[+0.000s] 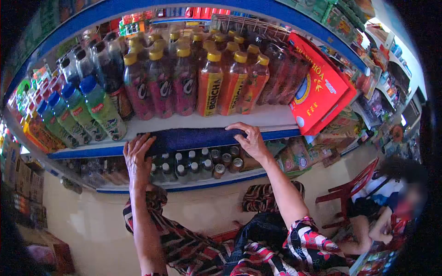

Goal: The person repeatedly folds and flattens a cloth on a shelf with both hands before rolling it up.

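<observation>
A dark blue cloth is spread lengthwise along the front edge of a white shelf with a blue rim. Its left end is in my left hand, fingers bent over the edge. My right hand grips the other end between thumb and curled fingers. Just behind the cloth stand pink-labelled bottles and orange-and-yellow Boncha bottles, all with yellow caps. To the left are green bottles with blue caps.
A red paper bag leans at the shelf's right end. Small bottles and cans fill the lower shelf. Behind me on the right, a person sits near a red plastic chair.
</observation>
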Tool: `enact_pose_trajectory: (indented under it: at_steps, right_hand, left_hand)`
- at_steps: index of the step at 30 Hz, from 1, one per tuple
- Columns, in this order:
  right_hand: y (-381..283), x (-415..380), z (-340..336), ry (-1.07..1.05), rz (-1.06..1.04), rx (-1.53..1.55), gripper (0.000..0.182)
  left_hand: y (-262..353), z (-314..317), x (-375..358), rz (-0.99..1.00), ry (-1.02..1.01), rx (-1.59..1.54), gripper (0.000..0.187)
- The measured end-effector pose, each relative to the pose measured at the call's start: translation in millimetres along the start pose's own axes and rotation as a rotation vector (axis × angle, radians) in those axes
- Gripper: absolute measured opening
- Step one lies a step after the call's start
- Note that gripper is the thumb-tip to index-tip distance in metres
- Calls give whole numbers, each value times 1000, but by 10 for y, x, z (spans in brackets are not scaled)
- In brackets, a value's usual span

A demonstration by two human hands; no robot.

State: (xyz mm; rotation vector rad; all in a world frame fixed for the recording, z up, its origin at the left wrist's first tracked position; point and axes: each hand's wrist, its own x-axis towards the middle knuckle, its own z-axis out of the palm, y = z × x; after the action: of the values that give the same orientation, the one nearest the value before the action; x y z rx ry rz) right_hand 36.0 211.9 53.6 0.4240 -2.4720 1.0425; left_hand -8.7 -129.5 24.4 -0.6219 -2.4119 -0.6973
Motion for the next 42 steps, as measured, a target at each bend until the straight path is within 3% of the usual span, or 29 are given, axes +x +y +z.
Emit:
enact_pose_trajectory:
  at_steps: [4,8,9,11,13,15,16,19,21,23,24,28,32,35,38,41,42]
  right_hand:
    - [102,-107,-159,75,119,42,25]
    - [305,-172,-276,282,196,316,24]
    - [352,-204,-374,263,346,359,24]
    - [550,-184,-463,444,271,441,26]
    - [572,-114,-607,524,240,424,29]
    - [710,-80,-737,533,314,287,28]
    - [772,-71,-752,554,278,123,29]
    - [713,-39,-691,632,118,-386,33]
    - [514,-42,-581,527,-51,-392,35]
    - [421,-94,-399,174,89,-279,34]
    - [504,-163,-251,109,6,-679,40]
    - [531,-256,-195,46,95,-714,49]
    - [593,-278,-321,20,87,-690,46]
    - [648,-327,-485,-5,150,-658,44]
    - [756,-385,-671,-26,187,-584,40]
    - [893,-460,-800,-7,163,-533,38]
    - [937,-459,-818,-3,157,-547,36]
  left_hand:
    - [120,48,27,39,42,-133,44]
    - [271,261,153,-140,83,-360,32]
    - [351,304,220,-180,72,-394,30]
    - [493,399,365,-263,50,-462,27]
    - [613,522,504,-191,96,-406,29]
    - [672,662,632,-235,26,-440,30]
    - [587,823,656,-170,42,-338,31]
    - [592,976,681,-281,32,-305,32]
    - [622,1000,668,-227,143,-223,34]
    - [666,943,659,-261,132,-240,35]
    - [654,944,649,-263,120,-254,36]
    - [626,889,652,-269,37,-309,39]
    - [623,834,675,-304,-50,-338,39]
    - [783,740,685,-359,-28,-514,28]
    - [890,739,662,-196,88,-385,25]
    - [1044,777,651,66,108,-516,25]
    - [1108,759,651,171,-3,-485,31]
